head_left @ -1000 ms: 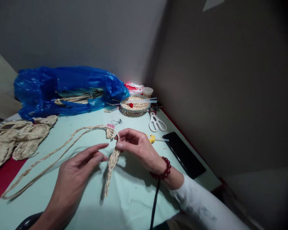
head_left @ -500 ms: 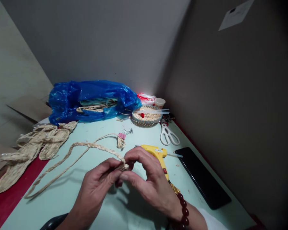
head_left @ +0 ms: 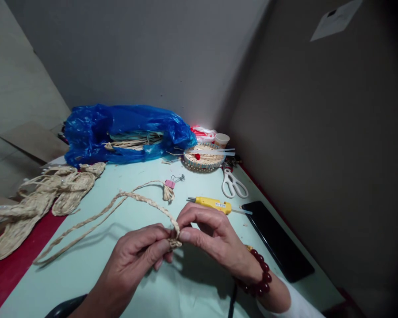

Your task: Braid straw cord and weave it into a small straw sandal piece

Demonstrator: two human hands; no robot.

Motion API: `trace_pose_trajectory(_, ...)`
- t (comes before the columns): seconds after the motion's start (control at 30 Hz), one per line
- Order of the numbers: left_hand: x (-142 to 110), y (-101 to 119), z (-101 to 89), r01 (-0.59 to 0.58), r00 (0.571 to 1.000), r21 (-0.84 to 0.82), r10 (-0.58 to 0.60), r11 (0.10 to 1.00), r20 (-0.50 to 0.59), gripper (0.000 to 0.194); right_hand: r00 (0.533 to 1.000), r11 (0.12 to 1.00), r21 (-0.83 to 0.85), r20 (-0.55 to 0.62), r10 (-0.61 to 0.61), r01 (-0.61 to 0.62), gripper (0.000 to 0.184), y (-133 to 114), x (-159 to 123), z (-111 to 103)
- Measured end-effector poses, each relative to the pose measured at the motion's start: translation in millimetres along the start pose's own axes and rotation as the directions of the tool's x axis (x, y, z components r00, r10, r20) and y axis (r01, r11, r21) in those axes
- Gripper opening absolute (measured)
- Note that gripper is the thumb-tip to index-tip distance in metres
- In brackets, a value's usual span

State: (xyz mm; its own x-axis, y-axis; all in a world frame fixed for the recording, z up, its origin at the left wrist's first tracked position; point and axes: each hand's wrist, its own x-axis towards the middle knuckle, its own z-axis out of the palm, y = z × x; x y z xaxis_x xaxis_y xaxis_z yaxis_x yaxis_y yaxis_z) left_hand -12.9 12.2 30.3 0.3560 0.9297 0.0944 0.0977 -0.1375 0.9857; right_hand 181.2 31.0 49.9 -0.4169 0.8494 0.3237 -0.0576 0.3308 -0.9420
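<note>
A long straw braid (head_left: 146, 201) loops over the table and rises into my hands, where its end is folded into a small coil. My left hand (head_left: 142, 249) is closed, pinching that coil between thumb and fingers. Close beside it, my right hand (head_left: 212, 238) grips the braid between thumb and forefinger just above the coil. The braid's far end runs to a pink binder clip (head_left: 170, 183), which clamps a tuft of loose straw (head_left: 168, 193). Behind my right hand lies a yellow glue gun (head_left: 214, 204) with a glue stick in its back; its handle is hidden.
Woven straw slippers (head_left: 63, 190) lie at the left edge. A blue plastic bag (head_left: 129, 117) holding straw stands at the back. Near it are a round woven basket (head_left: 204, 164) with glue sticks, a paper cup (head_left: 222, 140) and white scissors (head_left: 234, 183). A black phone-like slab (head_left: 278, 240) lies right.
My right hand has shifted its pinch to the upright braid, its wrist a little to the right. The coil shows more clearly. The glue gun's handle is now hidden; the view has shifted slightly.
</note>
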Motion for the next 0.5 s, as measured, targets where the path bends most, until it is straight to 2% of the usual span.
trace_pose_trajectory(0.27,1,2,0.5,0.044,0.999,0.047,-0.044,0.998,0.015,0.028,0.976,0.966,0.157,0.112,0.188,-0.204,0.026,6,0,-3)
trace_pose_trajectory(0.43,-3,-3,-0.5,0.038,0.999,0.057,-0.04,0.998,0.029,0.028,0.954,0.926,0.26,0.196,0.228,-0.274,0.027,11,4,1)
trace_pose_trajectory(0.5,-6,-8,-0.5,0.085,0.994,0.039,-0.082,0.996,-0.078,0.026,0.961,0.94,0.233,0.179,0.212,-0.251,0.028,6,7,-2)
